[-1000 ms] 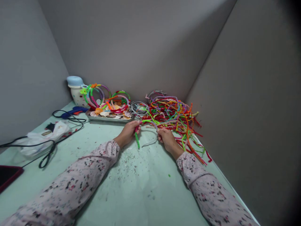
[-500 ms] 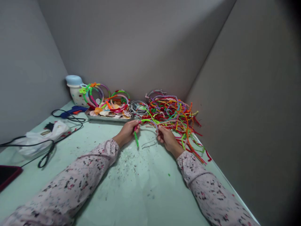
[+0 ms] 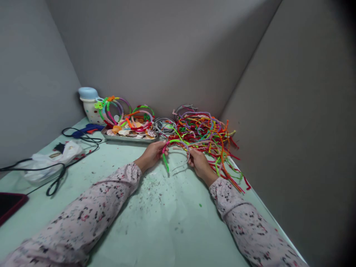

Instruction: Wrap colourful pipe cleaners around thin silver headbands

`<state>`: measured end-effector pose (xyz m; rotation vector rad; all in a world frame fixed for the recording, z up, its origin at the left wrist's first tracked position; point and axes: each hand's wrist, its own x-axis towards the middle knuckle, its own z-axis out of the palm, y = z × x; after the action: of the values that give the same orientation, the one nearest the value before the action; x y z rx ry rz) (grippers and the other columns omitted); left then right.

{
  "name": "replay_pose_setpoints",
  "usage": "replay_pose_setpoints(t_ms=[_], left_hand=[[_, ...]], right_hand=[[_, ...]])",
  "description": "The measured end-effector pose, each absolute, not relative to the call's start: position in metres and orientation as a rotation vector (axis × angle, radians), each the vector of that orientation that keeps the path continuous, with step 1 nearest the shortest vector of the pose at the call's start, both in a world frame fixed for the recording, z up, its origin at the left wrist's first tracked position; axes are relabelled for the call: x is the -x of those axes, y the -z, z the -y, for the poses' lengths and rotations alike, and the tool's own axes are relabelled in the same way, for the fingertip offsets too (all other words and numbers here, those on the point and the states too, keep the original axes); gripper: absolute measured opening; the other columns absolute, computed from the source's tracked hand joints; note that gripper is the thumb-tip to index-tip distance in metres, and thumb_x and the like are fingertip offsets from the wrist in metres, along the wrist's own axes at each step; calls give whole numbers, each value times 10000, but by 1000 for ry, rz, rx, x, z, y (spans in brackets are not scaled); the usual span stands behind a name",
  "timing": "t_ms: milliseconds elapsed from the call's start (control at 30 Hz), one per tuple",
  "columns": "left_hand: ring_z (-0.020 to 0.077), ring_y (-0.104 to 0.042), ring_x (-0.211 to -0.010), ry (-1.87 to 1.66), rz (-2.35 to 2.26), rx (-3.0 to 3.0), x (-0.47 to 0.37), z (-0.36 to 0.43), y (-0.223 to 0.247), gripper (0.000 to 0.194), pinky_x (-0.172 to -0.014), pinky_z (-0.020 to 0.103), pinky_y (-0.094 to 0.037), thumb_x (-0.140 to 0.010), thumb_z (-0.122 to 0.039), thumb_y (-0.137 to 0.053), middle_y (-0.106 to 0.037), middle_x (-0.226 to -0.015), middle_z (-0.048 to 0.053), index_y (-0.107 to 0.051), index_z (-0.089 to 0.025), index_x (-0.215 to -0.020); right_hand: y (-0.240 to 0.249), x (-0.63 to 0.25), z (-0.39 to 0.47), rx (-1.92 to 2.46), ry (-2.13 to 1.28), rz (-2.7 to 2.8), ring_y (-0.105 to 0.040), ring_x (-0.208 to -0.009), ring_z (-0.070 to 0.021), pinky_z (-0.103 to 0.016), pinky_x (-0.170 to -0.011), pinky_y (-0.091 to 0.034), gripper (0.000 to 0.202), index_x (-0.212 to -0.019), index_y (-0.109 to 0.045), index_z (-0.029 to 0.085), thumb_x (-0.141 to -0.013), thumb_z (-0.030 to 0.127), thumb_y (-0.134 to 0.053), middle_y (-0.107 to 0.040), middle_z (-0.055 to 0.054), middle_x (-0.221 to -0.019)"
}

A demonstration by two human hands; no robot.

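A thin headband (image 3: pixel 175 141), wrapped partly in green, pink and lilac pipe cleaner, arches between my two hands. My left hand (image 3: pixel 154 155) is closed on its pink and green side, and a green end (image 3: pixel 165 163) hangs below the fingers. On the other side, my right hand (image 3: pixel 199 162) pinches the headband near the lilac wrapping. A bare grey end (image 3: pixel 180 168) curves down between the hands. Just behind them lies a tangled heap of coloured pipe cleaners (image 3: pixel 205 128).
A metal tray (image 3: pixel 130 139) of shells and wrapped hoops stands at the back, beside a white jar (image 3: pixel 93 111) with a blue lid. Coiled grey wire (image 3: pixel 164 126) lies right of the tray. On the left are a plastic bag (image 3: pixel 46 165), black cable (image 3: pixel 64 168) and a dark-red-edged device (image 3: pixel 12 205).
The headband has tilted slightly, and its hanging green end has swung a little to the right. Both hands keep their grip, with only small shifts.
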<state>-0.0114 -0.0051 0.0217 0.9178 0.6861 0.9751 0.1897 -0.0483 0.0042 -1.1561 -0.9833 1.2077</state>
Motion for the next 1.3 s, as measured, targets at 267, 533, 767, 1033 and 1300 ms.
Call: replay_pose_setpoints(t_ms=[267,533,767,1033,1300], left_hand=[[48,-504,-473,-1060,-729,-953,10,5,-22,115,-379,134,-325,-755,-172,-643,-554,-643,6,-589,-99,-825],[26,-455,-463,-1206,-745,-970,8,4,-22,142,-414,134,-313,-721,-197,-684,-531,-615,-18,-582,-109,-762],[27,-458,-475,-1241,-729,-965,10,1,-22,154,-435,136,-332,-723,-213,-684,-541,-632,-14,-570,-112,-747],[28,-456,-462,-1260,-711,-972,13,-3,-19,147,-401,134,-314,-750,-226,-657,-540,-628,-14,-558,-117,-745],[38,-485,-460,-1225,-721,-922,12,-2,-19,136,-352,138,-276,-739,-206,-657,-549,-645,-6,-565,-112,-774]], right_hand=[[-9,-195,52,1109,-1345,1106,-434,-400,-48,-150,-306,-247,305,-670,-555,161,-747,445,-631,-544,14,-551],[-14,-187,62,1117,-1516,1196,-528,-433,-72,-151,-332,-322,169,-683,-586,141,-704,301,-634,-612,-8,-589],[-21,-178,72,1207,-1628,1446,-583,-460,-73,-134,-345,-322,215,-800,-651,123,-719,320,-685,-647,-18,-640],[-33,-193,74,1214,-1596,1563,-463,-373,-48,-154,-353,-306,265,-644,-616,135,-725,373,-699,-560,24,-494],[-17,-203,56,987,-1478,1067,-518,-497,-52,-138,-367,-311,202,-826,-618,166,-730,331,-684,-605,11,-697]])
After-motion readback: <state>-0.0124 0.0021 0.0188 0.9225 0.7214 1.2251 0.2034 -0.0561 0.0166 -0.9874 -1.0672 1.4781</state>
